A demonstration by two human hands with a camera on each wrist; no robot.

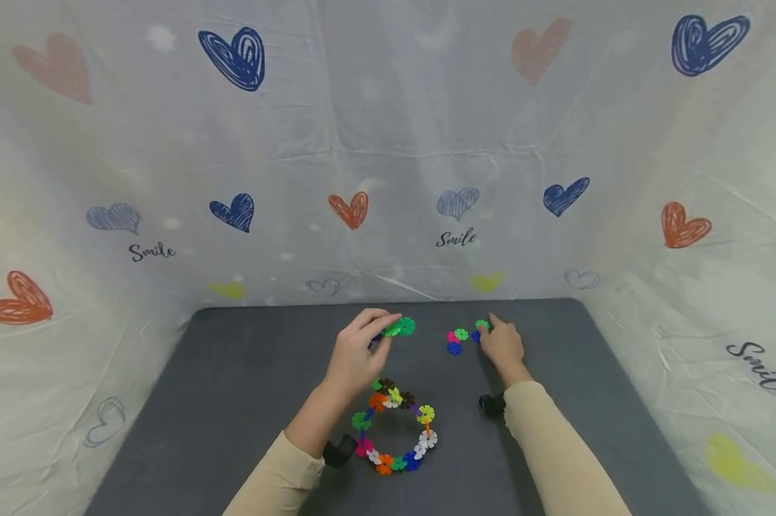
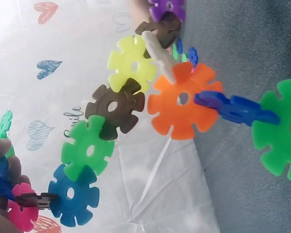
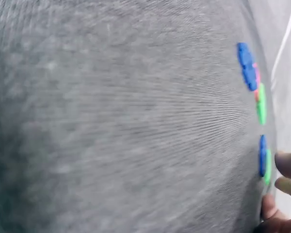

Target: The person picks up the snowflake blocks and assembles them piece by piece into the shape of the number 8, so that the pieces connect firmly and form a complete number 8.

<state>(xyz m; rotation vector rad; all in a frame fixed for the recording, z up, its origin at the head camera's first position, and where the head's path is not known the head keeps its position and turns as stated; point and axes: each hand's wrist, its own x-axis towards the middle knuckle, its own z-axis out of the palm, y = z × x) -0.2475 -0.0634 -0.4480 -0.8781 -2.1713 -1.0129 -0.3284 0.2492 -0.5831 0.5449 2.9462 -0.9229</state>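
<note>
My left hand (image 1: 355, 355) is raised over the table and pinches the end of a chain of notched plastic discs. Bright green discs (image 1: 405, 327) stick out past its fingertips. In the left wrist view the fingers (image 2: 1, 145) are at blue and green pieces, beside a pink disc (image 2: 22, 208). From there the chain runs through a teal disc (image 2: 73, 195) towards an orange disc (image 2: 185, 101). My right hand (image 1: 504, 345) reaches down at the back right, its fingers spread around a loose green disc (image 1: 482, 325) and a blue disc (image 3: 263, 155).
The chain's ring of multicoloured discs (image 1: 385, 464) lies on the dark grey table (image 1: 252, 401), near my left forearm. Left of my right hand lie a loose blue disc (image 1: 454, 348), a pink one and a green one (image 1: 461, 334). A heart-printed curtain (image 1: 388, 143) hangs behind the table.
</note>
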